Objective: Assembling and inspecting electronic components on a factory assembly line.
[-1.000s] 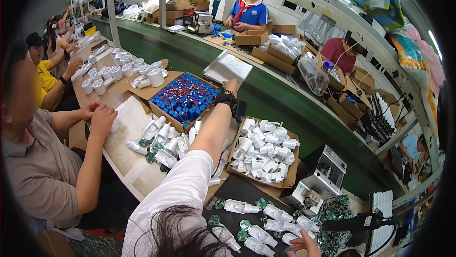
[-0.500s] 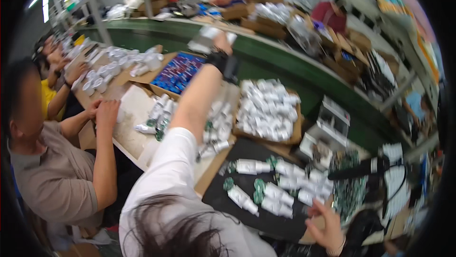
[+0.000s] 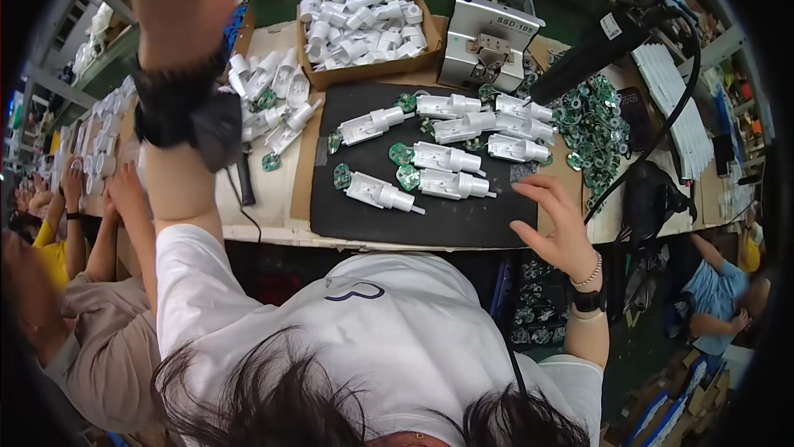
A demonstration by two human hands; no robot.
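Several housings [image 3: 376,191] are lying on mat [image 3: 463,222], right hand [image 3: 571,238] hovering at its right edge, fingers [image 3: 538,192] parted, empty. Left hand [image 3: 192,0] blurred, can't tell. Low sweep could be scattering housings.

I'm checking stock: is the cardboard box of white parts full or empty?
Full: white parts heap up to the rim of the cardboard box.

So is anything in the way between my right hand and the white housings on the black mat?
Nothing visible stands between your right hand and the nearest white housings, just black mat. The black cylinder is farther back, outside that gap.
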